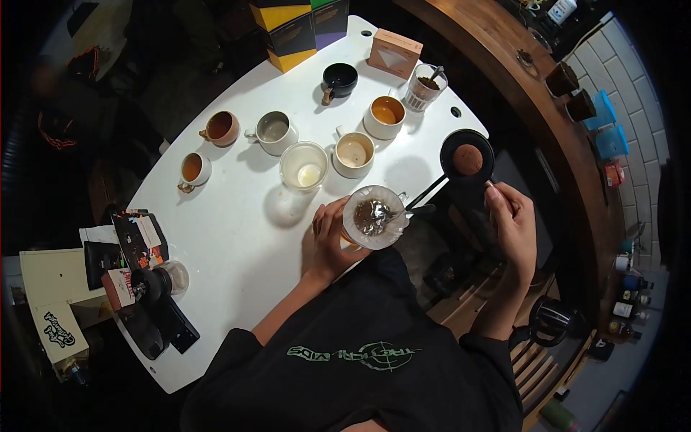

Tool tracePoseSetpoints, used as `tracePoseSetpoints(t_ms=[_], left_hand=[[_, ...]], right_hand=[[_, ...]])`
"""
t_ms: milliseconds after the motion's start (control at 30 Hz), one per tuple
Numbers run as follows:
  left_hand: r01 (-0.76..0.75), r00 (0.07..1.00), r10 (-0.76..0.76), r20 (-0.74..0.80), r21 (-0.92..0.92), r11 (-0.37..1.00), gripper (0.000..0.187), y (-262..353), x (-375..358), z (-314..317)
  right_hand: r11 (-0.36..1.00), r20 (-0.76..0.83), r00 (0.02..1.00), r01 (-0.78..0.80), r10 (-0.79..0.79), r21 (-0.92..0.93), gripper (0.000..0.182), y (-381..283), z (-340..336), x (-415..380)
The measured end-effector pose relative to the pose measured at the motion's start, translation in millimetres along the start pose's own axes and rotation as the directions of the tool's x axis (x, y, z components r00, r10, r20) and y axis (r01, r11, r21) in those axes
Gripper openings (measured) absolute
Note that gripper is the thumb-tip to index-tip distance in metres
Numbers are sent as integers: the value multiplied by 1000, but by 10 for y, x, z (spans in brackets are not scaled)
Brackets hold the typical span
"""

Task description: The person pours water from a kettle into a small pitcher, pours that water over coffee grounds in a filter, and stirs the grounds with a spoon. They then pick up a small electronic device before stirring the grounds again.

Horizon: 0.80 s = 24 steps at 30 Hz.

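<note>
My left hand [330,243] is wrapped round the vessel under a filter cone [375,217] at the table's front edge. The cone has a pale, pleated lining with dark liquid and a spoon [421,209] in it. To the right, my right hand [512,216] is closed at the near rim of a round black pan [468,157] with a brown disc-like mass inside. A thin black handle runs from the pan down toward the cone. Just beyond the cone stand a clear cup [304,166] with a pale bottom and a cream mug [353,153].
Across the white table [223,252] stand an orange-lined mug [385,117], a grey mug [273,132], two amber-filled cups, a black cup [340,80], a glass of dark grounds [427,86] and a pink box [394,53]. A scale-like black device and phone lie left. A wooden counter curves along the right.
</note>
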<state>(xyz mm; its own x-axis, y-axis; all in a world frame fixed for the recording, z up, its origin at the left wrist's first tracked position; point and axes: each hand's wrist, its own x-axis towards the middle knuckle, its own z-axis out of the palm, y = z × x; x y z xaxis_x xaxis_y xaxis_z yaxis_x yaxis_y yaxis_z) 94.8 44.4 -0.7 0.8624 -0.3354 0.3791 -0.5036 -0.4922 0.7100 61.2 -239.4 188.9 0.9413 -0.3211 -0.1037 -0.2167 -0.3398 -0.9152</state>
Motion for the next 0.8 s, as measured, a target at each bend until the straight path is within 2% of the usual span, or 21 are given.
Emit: tracePoseSetpoints(t_ms=[400,500,567,800], left_hand=[[21,999,-21,35,16,1000,89,29,15,-28],[-11,1000,12,-9,57,998,81,80,49,-56],[38,999,-39,34,18,999,90,12,-3,-7],[37,998,-38,42,19,999,90,-9,-13,2]], right_hand=[[1000,-26,1000,-13,13,11,33,58,-8,75],[1000,-29,1000,-13,13,3,33,50,-7,83],[1000,-29,999,-13,13,2,33,46,-7,87],[999,9,1000,-15,15,40,32,27,59,103]])
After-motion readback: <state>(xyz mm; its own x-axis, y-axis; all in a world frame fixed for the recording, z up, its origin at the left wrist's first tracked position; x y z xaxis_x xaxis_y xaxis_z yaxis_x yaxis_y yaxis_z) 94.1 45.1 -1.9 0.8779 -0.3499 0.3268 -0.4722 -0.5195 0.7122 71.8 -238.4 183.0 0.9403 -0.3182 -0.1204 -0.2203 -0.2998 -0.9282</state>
